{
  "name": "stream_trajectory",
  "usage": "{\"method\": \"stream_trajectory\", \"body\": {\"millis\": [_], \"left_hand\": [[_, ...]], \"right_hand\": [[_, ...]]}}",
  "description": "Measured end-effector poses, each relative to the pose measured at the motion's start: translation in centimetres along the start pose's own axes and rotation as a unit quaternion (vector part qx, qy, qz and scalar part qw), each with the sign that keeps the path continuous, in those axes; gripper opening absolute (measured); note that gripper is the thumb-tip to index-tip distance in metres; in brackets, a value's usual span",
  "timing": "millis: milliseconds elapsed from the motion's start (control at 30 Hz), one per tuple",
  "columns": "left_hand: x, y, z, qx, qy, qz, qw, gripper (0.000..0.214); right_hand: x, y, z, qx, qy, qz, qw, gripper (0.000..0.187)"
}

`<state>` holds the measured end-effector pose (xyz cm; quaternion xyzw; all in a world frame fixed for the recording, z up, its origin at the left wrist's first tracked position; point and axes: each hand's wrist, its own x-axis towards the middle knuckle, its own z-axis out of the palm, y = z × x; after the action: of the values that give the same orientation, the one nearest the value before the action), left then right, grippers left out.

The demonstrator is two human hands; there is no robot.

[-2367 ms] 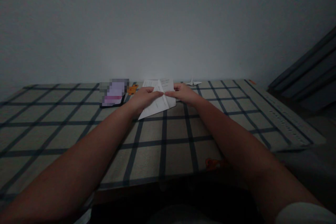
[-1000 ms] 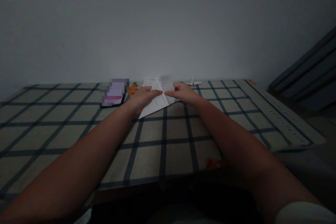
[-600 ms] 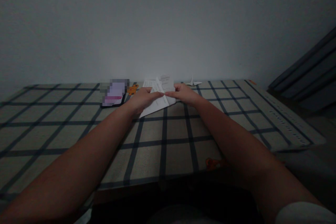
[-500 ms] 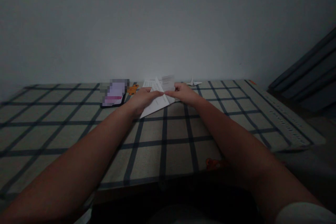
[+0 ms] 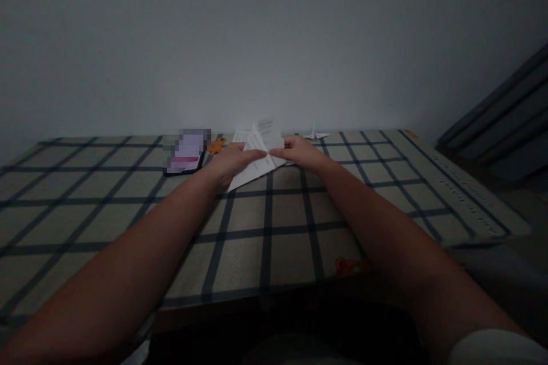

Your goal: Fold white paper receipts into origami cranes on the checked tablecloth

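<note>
A folded sheet of white paper [image 5: 259, 168] with faint print is held between my two hands, above the checked tablecloth. My left hand [image 5: 231, 162] grips its left side, thumb stretched across the top and the other fingers hidden beneath. On the other side, my right hand [image 5: 299, 152] is closed on the paper, its thumb or index tip almost meeting my left thumb at the central crease. A flap stands up behind my fingertips. Just beyond my right hand lies a small folded white paper figure [image 5: 315, 135], with a pointed part upright.
A phone [image 5: 186, 151] with a lit, pixelated screen rests left of my left hand. The checked tablecloth [image 5: 286, 254] covers the table and bears orange printed figures and lettering. A plain wall [image 5: 274, 40] rises behind, and a dark draped fabric [image 5: 505, 120] hangs at the right.
The paper's upright flap behind my fingers has tilted slightly left and spread wider. The paper's lower left corner has shifted a little. Both hands stay almost in place.
</note>
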<state>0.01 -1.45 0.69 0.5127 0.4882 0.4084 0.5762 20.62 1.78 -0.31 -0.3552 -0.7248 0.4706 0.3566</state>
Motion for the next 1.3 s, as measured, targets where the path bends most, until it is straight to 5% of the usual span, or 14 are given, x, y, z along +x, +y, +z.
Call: {"method": "stream_trajectory", "body": {"millis": [467, 1033, 1300], "left_hand": [[0.6, -0.6, -0.1, 0.017, 0.019, 0.002, 1.0, 0.032], [-0.2, -0.1, 0.0, 0.022, -0.002, 0.014, 1.0, 0.04], [0.3, -0.3, -0.2, 0.009, -0.006, 0.023, 1.0, 0.043]], "right_hand": [[0.2, -0.5, 0.5, 0.016, 0.037, -0.009, 0.999, 0.021], [-0.6, -1.5, 0.4, 0.057, -0.004, 0.046, 0.997, 0.018], [0.0, -0.9, 0.8, 0.099, 0.023, 0.009, 0.995, 0.017]]}}
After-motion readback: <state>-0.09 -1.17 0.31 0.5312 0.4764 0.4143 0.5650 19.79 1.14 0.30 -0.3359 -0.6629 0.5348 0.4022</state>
